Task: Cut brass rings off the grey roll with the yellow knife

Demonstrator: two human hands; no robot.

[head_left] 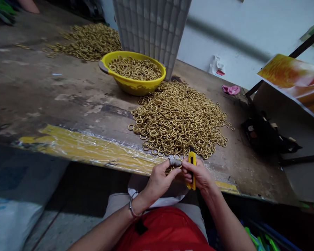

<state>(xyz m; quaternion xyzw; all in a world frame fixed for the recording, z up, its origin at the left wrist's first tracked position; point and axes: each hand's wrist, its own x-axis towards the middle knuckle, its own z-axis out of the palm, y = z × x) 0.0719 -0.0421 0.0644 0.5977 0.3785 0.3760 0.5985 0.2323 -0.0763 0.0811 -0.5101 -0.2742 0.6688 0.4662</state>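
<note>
My left hand [159, 176] is closed around several brass-coloured rings [168, 170], with grey tape wrapped on its index finger. In my right hand [200, 174] is a yellow utility knife [191, 170], held upright with its dark tip pointing away from me. The fingertips of both hands meet at one ring at the table's front edge; which hand grips that ring I cannot tell. Just beyond my hands spreads a large pile of the same rings [180, 118].
A yellow basin [138, 85] full of rings stands behind the pile, against a grey ribbed panel [151, 28]. Another ring heap [94, 42] lies at the back left. Yellow tape [94, 148] covers the table's front edge. A black bag [267, 136] sits on the right.
</note>
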